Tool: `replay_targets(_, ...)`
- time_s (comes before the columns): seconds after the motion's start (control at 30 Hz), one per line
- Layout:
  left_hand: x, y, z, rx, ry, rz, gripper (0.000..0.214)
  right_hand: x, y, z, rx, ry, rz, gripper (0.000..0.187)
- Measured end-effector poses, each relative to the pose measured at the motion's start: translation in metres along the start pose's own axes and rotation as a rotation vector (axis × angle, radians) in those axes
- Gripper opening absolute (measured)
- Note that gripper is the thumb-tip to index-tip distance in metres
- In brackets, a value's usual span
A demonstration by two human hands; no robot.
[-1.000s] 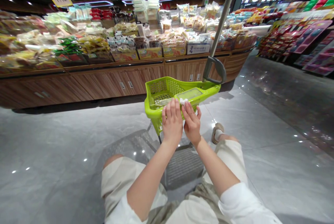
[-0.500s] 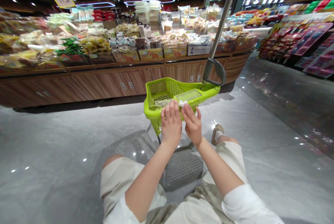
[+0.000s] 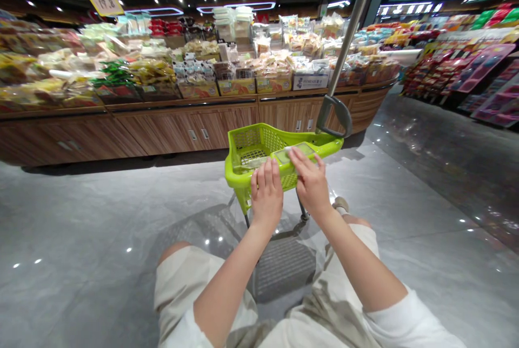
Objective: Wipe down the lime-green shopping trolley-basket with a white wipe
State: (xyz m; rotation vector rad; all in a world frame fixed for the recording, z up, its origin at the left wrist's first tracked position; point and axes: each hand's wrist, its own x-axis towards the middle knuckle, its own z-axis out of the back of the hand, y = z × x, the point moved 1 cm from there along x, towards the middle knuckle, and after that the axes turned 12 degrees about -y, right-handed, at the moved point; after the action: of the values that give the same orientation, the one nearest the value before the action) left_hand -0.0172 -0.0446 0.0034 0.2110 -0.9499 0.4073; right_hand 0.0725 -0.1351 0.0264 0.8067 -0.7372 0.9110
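Observation:
A lime-green shopping cart (image 3: 239, 178) stands before my knees, with a lattice basket and a flat, clear-covered panel (image 3: 281, 158) along its near rim. My left hand (image 3: 267, 191) lies over the near rim, its fingers together and curled onto the green edge. Farther right, my right hand (image 3: 311, 178) is on the panel, fingertips pressed down on a small white tissue (image 3: 288, 149). Most of the tissue is hidden beneath those fingers. To the right of the panel rises a grey loop handle (image 3: 343, 115).
A long wooden display counter (image 3: 162, 131) piled with packaged snacks runs behind the cart. A metal pole (image 3: 352, 29) slants up past the loop handle. Shelves of goods (image 3: 441, 64) stand at the right. Glossy grey floor tiles (image 3: 81, 229) surround me.
My right hand has slid right and farther away along the panel, taking the white tissue with it. My left hand stays on the rim.

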Motion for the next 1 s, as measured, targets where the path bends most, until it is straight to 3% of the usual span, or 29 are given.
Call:
replay_targets(0.07, 0.000, 0.001, 0.001, 0.011, -0.003, -0.001, 0.056, 0.004, 0.012, 0.004, 0.031, 0.121, 0.111, 0.069)
replay_targets(0.13, -0.001, 0.002, 0.002, 0.021, -0.010, -0.017, 0.055, 0.013, 0.001, 0.009, 0.000, 0.167, 0.107, 0.069)
replay_targets(0.27, -0.002, 0.002, 0.001, 0.018, -0.011, -0.035, 0.055, 0.035, -0.038, 0.015, -0.146, 0.108, -0.154, 0.062)
replay_targets(0.33, -0.001, 0.001, 0.000, 0.015, -0.013, -0.021, 0.057, 0.040, -0.036, 0.014, -0.182, 0.100, -0.196, 0.059)
replay_targets(0.47, -0.001, 0.000, 0.000, 0.017, -0.026, 0.002, 0.055, 0.033, 0.009, 0.005, -0.062, 0.212, 0.044, 0.062)
replay_targets(0.53, -0.001, 0.002, 0.001, 0.018, -0.027, 0.001, 0.054, 0.031, 0.019, 0.005, 0.002, 0.274, 0.152, 0.063)
replay_targets(0.6, -0.002, 0.004, 0.001, 0.019, -0.026, -0.011, 0.054, 0.034, 0.007, 0.009, -0.013, 0.283, 0.153, 0.064)
replay_targets(0.77, -0.004, 0.004, 0.000, 0.008, -0.029, -0.015, 0.057, 0.046, -0.045, 0.019, -0.194, 0.161, -0.128, 0.059)
replay_targets(0.83, -0.003, 0.002, 0.000, 0.010, -0.033, -0.009, 0.058, 0.043, -0.036, 0.017, -0.203, 0.134, -0.129, 0.058)
replay_targets(1.0, -0.002, 0.002, 0.000, 0.019, -0.051, -0.013, 0.054, 0.022, 0.014, 0.007, -0.009, 0.194, 0.161, 0.064)
